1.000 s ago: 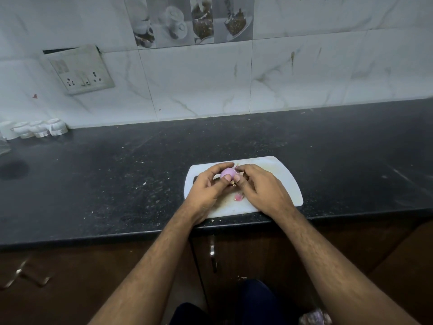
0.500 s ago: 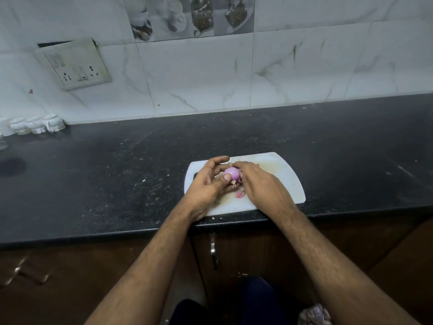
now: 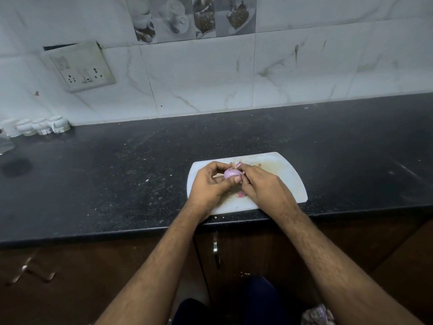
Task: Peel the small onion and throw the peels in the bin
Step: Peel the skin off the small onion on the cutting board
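A small purple onion [image 3: 230,173] is held just above the white cutting board [image 3: 284,181], between both hands. My left hand [image 3: 209,184] grips it from the left, with the thumb pressed on its near side. My right hand [image 3: 264,187] pinches its right side, fingertips on the skin. A dry strip of peel [image 3: 236,164] sticks up behind the onion. A pink piece of peel [image 3: 240,194] lies on the board below my hands. No bin is in view.
The board sits near the front edge of a black speckled countertop [image 3: 117,179]. Small white jars [image 3: 42,125] stand at the far left against the tiled wall, below a socket plate [image 3: 80,66]. Brown cabinet doors with a metal handle [image 3: 215,249] are beneath.
The onion has turned a little in my fingers, and more of its purple surface shows. Both hands stay over the board.
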Tool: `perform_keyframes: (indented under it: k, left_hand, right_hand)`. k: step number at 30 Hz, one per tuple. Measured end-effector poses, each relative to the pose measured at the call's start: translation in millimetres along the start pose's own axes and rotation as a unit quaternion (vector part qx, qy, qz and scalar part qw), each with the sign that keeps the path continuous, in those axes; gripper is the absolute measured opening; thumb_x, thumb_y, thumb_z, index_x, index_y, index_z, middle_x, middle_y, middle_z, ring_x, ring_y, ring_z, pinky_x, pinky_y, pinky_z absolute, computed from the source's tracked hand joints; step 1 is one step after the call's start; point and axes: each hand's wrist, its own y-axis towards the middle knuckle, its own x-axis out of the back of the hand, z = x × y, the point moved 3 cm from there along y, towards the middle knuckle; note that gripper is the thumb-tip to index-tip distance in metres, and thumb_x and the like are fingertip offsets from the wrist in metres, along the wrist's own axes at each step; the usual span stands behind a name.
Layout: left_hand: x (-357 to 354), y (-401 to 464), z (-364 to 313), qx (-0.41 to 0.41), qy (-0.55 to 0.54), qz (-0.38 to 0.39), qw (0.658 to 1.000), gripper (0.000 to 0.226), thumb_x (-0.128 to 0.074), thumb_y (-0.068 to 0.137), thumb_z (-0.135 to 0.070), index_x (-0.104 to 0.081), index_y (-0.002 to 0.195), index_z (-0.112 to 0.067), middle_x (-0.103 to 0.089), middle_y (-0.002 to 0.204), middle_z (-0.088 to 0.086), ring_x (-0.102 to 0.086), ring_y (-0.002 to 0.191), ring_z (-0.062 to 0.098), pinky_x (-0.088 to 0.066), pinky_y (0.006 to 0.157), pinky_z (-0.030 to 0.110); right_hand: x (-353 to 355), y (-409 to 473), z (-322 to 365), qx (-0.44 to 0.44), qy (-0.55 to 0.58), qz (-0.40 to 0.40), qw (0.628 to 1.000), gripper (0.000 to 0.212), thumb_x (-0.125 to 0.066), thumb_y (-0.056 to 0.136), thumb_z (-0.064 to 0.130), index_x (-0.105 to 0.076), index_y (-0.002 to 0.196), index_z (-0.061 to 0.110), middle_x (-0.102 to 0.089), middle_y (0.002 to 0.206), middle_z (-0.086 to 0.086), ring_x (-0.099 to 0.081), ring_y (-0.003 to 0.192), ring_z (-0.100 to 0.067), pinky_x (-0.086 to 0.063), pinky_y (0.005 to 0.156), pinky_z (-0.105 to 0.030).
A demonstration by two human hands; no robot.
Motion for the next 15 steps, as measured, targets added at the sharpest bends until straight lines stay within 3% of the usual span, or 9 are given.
perform_keyframes:
  k: [4, 8, 10, 15]
  left_hand:
    - [-1.6, -1.4, 0.0, 0.006, -0.031, 0.022, 0.999, 0.034, -0.076, 0.085, 0.014, -0.063, 0.116, 0.008, -0.081, 0.102, 0.017, -0.080, 0.091, 0.027, -0.066, 0.083, 0.039]
    - [1.2, -0.2, 0.4, -0.006, -0.022, 0.006, 1.000, 0.041, -0.079, 0.084, 0.009, -0.065, 0.122, 0.008, -0.079, 0.112, 0.018, -0.078, 0.104, 0.028, -0.062, 0.097, 0.042]
    - [2.5, 0.1, 1.2, -0.008, -0.024, -0.001, 1.000, 0.044, -0.080, 0.084, 0.009, -0.065, 0.125, 0.007, -0.080, 0.113, 0.016, -0.078, 0.104, 0.025, -0.061, 0.097, 0.038]
    - [1.0, 0.2, 2.0, -0.004, -0.012, 0.018, 1.000, 0.050, -0.079, 0.082, 0.013, -0.063, 0.129, 0.001, -0.078, 0.118, 0.014, -0.076, 0.110, 0.027, -0.061, 0.099, 0.045]
  right_hand:
    - [2.3, 1.8, -2.6, -0.010, 0.015, -0.022, 1.000, 0.028, -0.050, 0.103, 0.019, -0.062, 0.129, 0.012, -0.069, 0.119, -0.001, -0.066, 0.098, -0.020, -0.054, 0.079, -0.032]
    - [2.2, 1.2, -0.9, 0.023, -0.006, -0.028, 0.999, 0.029, -0.049, 0.104, 0.023, -0.060, 0.130, 0.015, -0.068, 0.120, 0.001, -0.066, 0.101, -0.018, -0.056, 0.080, -0.035]
    - [1.0, 0.7, -2.0, 0.043, -0.010, -0.028, 0.999, 0.030, -0.049, 0.105, 0.027, -0.058, 0.132, 0.018, -0.067, 0.120, 0.003, -0.065, 0.102, -0.017, -0.057, 0.078, -0.034]
    - [2.3, 1.5, -1.3, 0.019, 0.002, -0.012, 1.000, 0.028, -0.046, 0.106, 0.026, -0.058, 0.129, 0.016, -0.070, 0.113, -0.001, -0.067, 0.093, -0.021, -0.056, 0.075, -0.035]
